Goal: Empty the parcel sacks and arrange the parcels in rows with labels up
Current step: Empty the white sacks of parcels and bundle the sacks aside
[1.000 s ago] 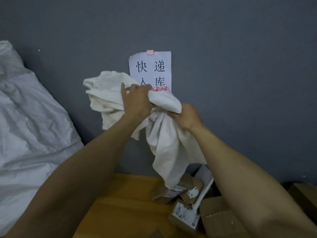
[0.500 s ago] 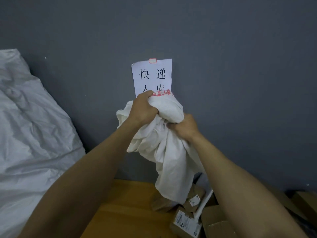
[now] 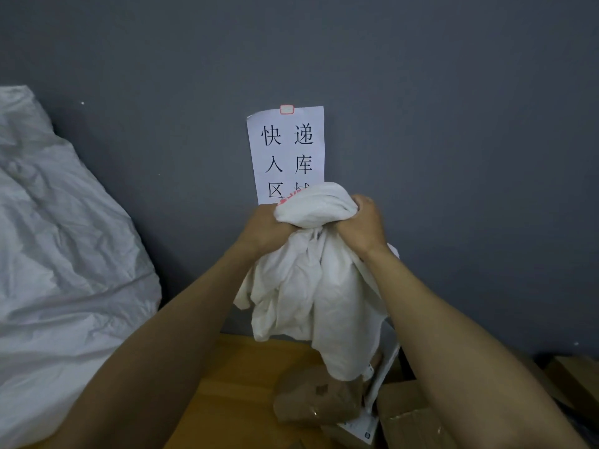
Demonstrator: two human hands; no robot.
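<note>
a second ago i had the empty sack [image 3: 311, 286] spread wide, with my left hand [image 3: 264, 226] out to the side holding a loose flap. now i've drawn that hand in. both hands sit close together at the top of the cloth and lower down, so more of the paper sign [image 3: 287, 150] on the wall shows above them. the fingers of my left hand and my right hand [image 3: 363, 226] are curled tight into the bunched neck, gripping it. the rest hangs limp, its tail reaching down over the brown parcel [image 3: 316, 396] on the table [image 3: 240, 384].

i judge this sack is done: nothing bulges in it, and i seem to be wadding it up to put aside. the brown parcel and the cardboard box [image 3: 408, 413] beside it lie in a heap, not in rows, and i see no label on the brown one's top. the second sack [image 3: 64, 254] at my left looks full.
</note>
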